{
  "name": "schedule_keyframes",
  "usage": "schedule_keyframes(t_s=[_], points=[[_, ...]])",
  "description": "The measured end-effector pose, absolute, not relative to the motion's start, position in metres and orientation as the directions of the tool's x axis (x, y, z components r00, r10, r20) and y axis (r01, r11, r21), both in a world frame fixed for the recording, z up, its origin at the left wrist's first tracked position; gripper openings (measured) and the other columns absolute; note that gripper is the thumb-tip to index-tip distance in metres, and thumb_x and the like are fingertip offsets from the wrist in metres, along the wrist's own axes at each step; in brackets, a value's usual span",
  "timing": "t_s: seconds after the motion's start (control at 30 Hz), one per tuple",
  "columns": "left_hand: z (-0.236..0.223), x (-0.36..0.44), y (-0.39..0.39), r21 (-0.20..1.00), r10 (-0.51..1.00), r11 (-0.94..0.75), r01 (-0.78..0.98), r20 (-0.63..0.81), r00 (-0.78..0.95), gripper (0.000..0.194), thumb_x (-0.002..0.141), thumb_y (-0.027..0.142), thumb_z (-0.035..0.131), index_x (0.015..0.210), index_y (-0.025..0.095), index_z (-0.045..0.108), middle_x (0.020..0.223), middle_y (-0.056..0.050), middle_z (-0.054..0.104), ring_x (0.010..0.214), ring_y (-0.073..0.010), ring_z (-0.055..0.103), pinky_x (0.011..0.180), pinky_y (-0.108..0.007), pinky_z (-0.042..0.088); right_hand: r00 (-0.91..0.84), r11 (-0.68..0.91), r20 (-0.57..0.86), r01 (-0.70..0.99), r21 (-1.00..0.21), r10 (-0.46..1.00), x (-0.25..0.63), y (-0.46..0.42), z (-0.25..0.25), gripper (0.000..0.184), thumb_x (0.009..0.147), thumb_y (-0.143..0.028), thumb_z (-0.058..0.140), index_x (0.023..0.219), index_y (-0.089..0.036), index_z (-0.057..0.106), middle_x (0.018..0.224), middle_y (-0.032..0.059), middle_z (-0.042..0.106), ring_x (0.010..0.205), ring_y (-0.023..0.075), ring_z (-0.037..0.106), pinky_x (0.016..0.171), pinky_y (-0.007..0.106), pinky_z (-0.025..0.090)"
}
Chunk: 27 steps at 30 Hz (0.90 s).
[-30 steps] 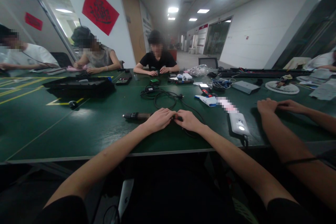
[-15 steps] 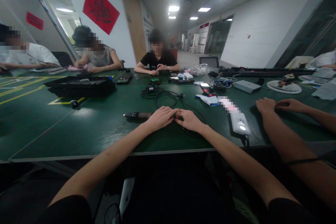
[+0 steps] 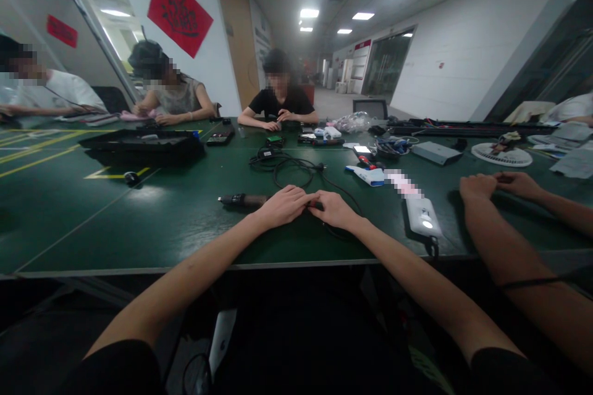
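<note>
An electric screwdriver [image 3: 243, 200] with a slim dark body lies on the green table, its metal tip pointing left. My left hand [image 3: 285, 205] is laid over the rear half of its body, fingers closed around it. At the tail end my right hand [image 3: 334, 210] is closed, fingers pinched around the end, close to where a black cord emerges. The fingertips of both hands nearly meet, and hide most of the tail. A coiled black cable [image 3: 291, 170] with a plug lies just beyond my hands.
A black tray [image 3: 139, 143] stands at the left. A white power bank-like block [image 3: 422, 217] with a cord lies to the right, near a blue-and-white packet [image 3: 368, 175]. A co-worker's hands [image 3: 479, 186] rest at the right. Other people sit across the table.
My hands and the screwdriver stay in nearly the same place. The co-worker's near hand at the right has shifted slightly to the right. The view has tilted a little.
</note>
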<state>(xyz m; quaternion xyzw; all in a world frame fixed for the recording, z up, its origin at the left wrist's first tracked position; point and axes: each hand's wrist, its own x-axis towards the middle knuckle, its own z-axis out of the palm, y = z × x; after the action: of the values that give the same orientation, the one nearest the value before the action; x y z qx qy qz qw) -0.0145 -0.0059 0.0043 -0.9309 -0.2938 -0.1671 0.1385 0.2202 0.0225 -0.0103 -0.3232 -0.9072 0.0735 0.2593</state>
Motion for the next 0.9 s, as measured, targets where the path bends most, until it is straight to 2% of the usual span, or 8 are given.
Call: schedule_keyframes(t_s=[0.2,0.4,0.63,0.8,0.9], points=[[0.0058,-0.0113,-0.0049,-0.21,0.529,-0.748,0.63,0.384,0.757,0.049,0.106,0.024,0.045,0.154,0.019,0.04,0.114,-0.01,0.065,0.112,-0.0256,0.06,0.106,-0.041,0.043,-0.656,0.779,0.423,0.553,-0.294,0.625,0.2194,0.0224,-0.0098,0.006,0.093,-0.024,0.073,0.095,-0.018,0.072,0.107,0.0076,0.071,0.094,0.0204,0.067,0.087,0.032,0.05],[0.0065,-0.0141,-0.0066,-0.161,0.509,-0.781,0.603,0.395,0.765,0.056,0.101,0.02,0.049,0.155,0.021,0.039,0.122,-0.011,0.064,0.122,-0.0265,0.057,0.109,-0.042,0.042,-0.655,0.781,0.427,0.555,-0.288,0.623,0.2191,0.0234,-0.0111,0.007,0.093,-0.024,0.074,0.095,-0.018,0.073,0.104,0.0076,0.071,0.091,0.02,0.067,0.085,0.031,0.05],[0.0064,-0.0153,-0.0058,-0.166,0.531,-0.759,0.629,0.399,0.747,0.057,0.102,0.026,0.051,0.156,0.02,0.037,0.118,-0.01,0.064,0.117,-0.0277,0.058,0.108,-0.044,0.042,-0.664,0.796,0.44,0.525,-0.302,0.605,0.2201,0.0226,-0.0094,0.004,0.093,-0.022,0.072,0.094,-0.019,0.072,0.107,0.0071,0.071,0.096,0.0202,0.067,0.089,0.032,0.05],[0.0045,-0.0137,-0.0047,-0.194,0.497,-0.781,0.594,0.383,0.779,0.055,0.102,0.019,0.047,0.156,0.021,0.038,0.12,-0.01,0.065,0.116,-0.0251,0.058,0.109,-0.041,0.043,-0.643,0.771,0.425,0.555,-0.313,0.636,0.22,0.0221,-0.0094,0.007,0.092,-0.023,0.075,0.096,-0.018,0.073,0.103,0.0069,0.071,0.09,0.0195,0.067,0.085,0.031,0.05],[0.0047,-0.0133,-0.0046,-0.211,0.517,-0.756,0.62,0.389,0.762,0.053,0.104,0.024,0.047,0.156,0.02,0.038,0.117,-0.01,0.065,0.114,-0.0263,0.059,0.108,-0.043,0.043,-0.654,0.786,0.436,0.536,-0.309,0.618,0.2197,0.0221,-0.0095,0.005,0.092,-0.022,0.074,0.095,-0.018,0.073,0.109,0.0071,0.072,0.094,0.0199,0.068,0.087,0.031,0.05]])
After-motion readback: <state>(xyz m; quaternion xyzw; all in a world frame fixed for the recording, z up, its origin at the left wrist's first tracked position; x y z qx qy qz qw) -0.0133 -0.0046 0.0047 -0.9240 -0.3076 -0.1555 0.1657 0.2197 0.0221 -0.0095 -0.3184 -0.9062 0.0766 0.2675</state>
